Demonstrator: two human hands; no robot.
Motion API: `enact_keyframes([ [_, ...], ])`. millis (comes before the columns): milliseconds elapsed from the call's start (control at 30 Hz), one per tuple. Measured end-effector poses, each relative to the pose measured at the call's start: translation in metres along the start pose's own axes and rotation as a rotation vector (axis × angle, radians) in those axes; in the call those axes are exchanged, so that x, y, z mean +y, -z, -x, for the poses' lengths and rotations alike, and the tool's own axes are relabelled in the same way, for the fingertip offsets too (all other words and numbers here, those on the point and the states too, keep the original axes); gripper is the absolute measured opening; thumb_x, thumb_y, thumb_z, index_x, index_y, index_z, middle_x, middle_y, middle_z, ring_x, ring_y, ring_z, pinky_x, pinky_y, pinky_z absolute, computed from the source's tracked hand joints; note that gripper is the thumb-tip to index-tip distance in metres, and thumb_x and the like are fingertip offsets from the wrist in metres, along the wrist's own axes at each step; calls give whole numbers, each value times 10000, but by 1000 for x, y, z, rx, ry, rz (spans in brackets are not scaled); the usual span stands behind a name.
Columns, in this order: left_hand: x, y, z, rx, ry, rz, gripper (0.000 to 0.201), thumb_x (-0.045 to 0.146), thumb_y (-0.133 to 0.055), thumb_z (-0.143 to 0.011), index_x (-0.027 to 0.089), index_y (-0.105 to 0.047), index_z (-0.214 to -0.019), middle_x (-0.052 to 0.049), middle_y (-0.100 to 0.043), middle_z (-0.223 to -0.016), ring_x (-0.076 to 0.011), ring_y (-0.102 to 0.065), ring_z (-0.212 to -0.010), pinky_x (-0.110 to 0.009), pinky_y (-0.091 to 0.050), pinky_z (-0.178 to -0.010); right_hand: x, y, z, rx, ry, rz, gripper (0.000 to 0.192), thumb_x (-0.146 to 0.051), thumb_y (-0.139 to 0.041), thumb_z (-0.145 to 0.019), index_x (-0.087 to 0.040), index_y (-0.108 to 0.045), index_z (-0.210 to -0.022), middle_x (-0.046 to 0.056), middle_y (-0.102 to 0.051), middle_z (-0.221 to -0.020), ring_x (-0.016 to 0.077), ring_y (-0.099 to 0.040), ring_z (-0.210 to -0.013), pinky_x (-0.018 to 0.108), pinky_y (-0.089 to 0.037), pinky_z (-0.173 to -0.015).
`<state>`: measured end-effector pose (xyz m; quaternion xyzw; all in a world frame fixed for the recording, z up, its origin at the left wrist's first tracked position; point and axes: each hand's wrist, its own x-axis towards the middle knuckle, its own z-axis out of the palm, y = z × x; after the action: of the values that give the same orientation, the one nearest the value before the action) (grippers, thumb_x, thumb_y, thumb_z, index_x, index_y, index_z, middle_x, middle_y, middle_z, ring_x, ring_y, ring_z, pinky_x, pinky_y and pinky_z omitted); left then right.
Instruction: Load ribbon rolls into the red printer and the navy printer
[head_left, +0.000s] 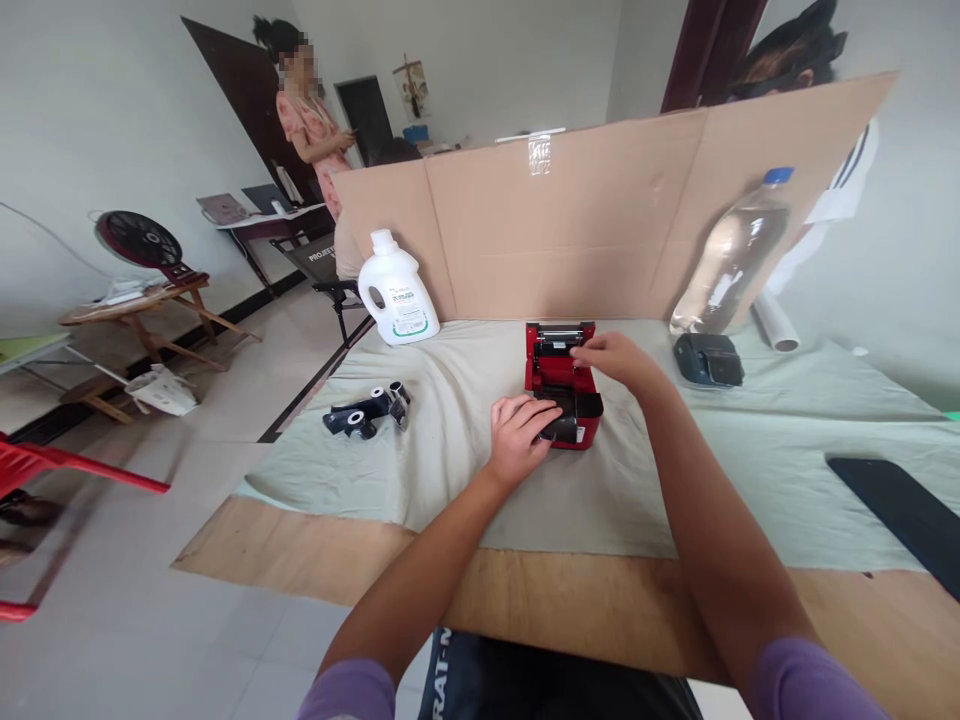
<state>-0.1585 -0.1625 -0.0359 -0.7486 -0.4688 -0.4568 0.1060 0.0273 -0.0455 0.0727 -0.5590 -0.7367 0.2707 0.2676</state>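
A red-and-black label printer (561, 372) stands with its top open on the cloth-covered table, straight ahead of me. My left hand (519, 432) is closed over the black roll-like part (564, 424) at the near end of the printer. At the printer's far right side is my right hand (609, 356), its fingers drawn together in a pinch by the inner edge. Whatever lies between those fingertips is too small to make out. Several black ribbon rolls (361, 412), some with white cores, lie loose to the left.
Behind the printer rises a cardboard screen (555, 230). A white detergent jug (399, 295) stands at the back left, a large clear bottle (731, 260) at the back right. Near that bottle sits a dark device (709, 360). A black flat object (900, 510) lies right.
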Motion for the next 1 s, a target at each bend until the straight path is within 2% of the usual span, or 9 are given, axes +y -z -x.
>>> enact_keyframes([
  [67,1,0,0,-3,-15,4,388,120,-567,-810,292,-750,-1107,-5,-759,-1138,-228,-603,-1115,-418,-405,-1006,7,4,-5,238,-69,-79,306,-420,-577,-896,-171,-676,-747,115,-725,-846,245,-632,-858,361,-465,-810],
  [133,2,0,0,-16,-31,-4,406,109,-553,-812,294,-747,-1117,-4,-758,-1145,-227,-607,-1111,-415,-406,-997,12,0,-10,363,-60,-199,244,-393,-548,-907,-177,-661,-913,132,-720,-1044,239,-623,-980,359,-471,-865],
  [200,3,0,1,-18,-51,-14,417,102,-540,-816,295,-746,-1123,-2,-757,-1151,-228,-609,-1108,-413,-407,-986,15,-10,-14,349,-32,-320,262,-394,-503,-917,-197,-630,-1032,108,-706,-1137,208,-631,-1007,327,-496,-846],
  [300,4,1,1,-23,-77,-14,411,110,-541,-835,297,-737,-1143,5,-755,-1166,-226,-609,-1110,-408,-403,-982,19,-26,-14,303,-29,-459,308,-482,-454,-907,-217,-600,-963,63,-713,-1041,191,-651,-961,294,-519,-797],
  [433,4,3,1,-13,-86,-4,397,119,-554,-841,297,-737,-1146,5,-755,-1165,-224,-606,-1110,-408,-395,-997,36,-40,2,331,40,-541,217,-406,-500,-807,-226,-588,-889,48,-687,-1122,213,-606,-1151,315,-485,-970],
  [600,4,3,0,28,-97,33,432,72,-527,-824,291,-729,-1136,-5,-758,-1125,-223,-607,-1095,-404,-411,-982,65,-64,25,184,120,-755,575,-315,-560,-720,-278,-536,-1293,38,-588,-1412,239,-510,-1343,401,-432,-1100],
  [700,5,4,-2,63,-12,43,424,82,-511,-845,284,-718,-1155,-26,-732,-1186,-223,-602,-1120,-403,-417,-1005,71,-80,31,137,155,-985,583,-386,-577,-764,-323,-534,-1341,10,-592,-1431,263,-545,-1317,437,-446,-1104],
  [800,1,5,-6,104,149,103,429,174,-560,-888,247,-628,-1305,-77,-679,-1286,-240,-586,-1156,-404,-443,-1017,71,-88,33,116,182,-1083,561,-440,-615,-787,-344,-567,-1338,-14,-588,-1449,281,-533,-1343,463,-422,-1143],
  [1000,-13,5,-8,8,255,230,543,245,-594,-903,229,-486,-1436,-88,-668,-1304,-220,-627,-1088,-372,-501,-984,69,-86,36,92,138,-1167,560,-500,-638,-804,-333,-578,-1335,-9,-570,-1479,279,-463,-1422,479,-354,-1204],
])
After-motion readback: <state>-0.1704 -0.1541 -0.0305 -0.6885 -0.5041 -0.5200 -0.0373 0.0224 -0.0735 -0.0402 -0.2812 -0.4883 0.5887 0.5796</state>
